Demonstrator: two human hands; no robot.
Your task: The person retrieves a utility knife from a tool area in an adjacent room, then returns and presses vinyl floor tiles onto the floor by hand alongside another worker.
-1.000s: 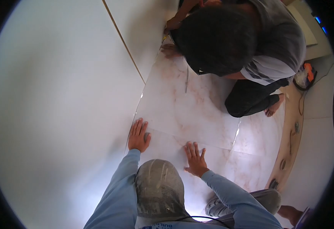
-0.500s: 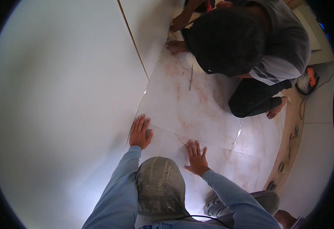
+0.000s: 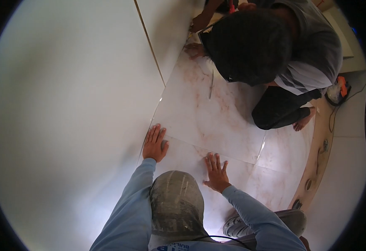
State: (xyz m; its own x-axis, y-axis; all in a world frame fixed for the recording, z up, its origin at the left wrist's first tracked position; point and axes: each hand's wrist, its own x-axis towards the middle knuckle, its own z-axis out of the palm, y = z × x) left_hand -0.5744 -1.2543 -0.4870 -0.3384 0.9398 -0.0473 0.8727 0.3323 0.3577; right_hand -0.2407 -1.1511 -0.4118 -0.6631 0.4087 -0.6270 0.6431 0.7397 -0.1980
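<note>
My left hand (image 3: 154,143) lies flat on a pinkish marble-look floor tile (image 3: 179,155), its fingertips at the seam beside the white wall (image 3: 86,104). Further right, my right hand (image 3: 217,172) presses on the same tile with fingers spread and pointing at the joint. Neither hand grips anything. Beyond that joint lies another marble-look tile (image 3: 208,119), with a thin metal strip (image 3: 211,83) resting on it.
A co-worker (image 3: 250,46) crouches at the top, hands down by the wall edge. Along the right, bare brown floor (image 3: 317,154) carries a cable and small items. A dark bag (image 3: 338,94) with something orange stands at the far right. My knee (image 3: 176,201) is in front of me.
The view has shifted very slightly. Both my hands stay flat in the same places on the tile, and the co-worker remains crouched.
</note>
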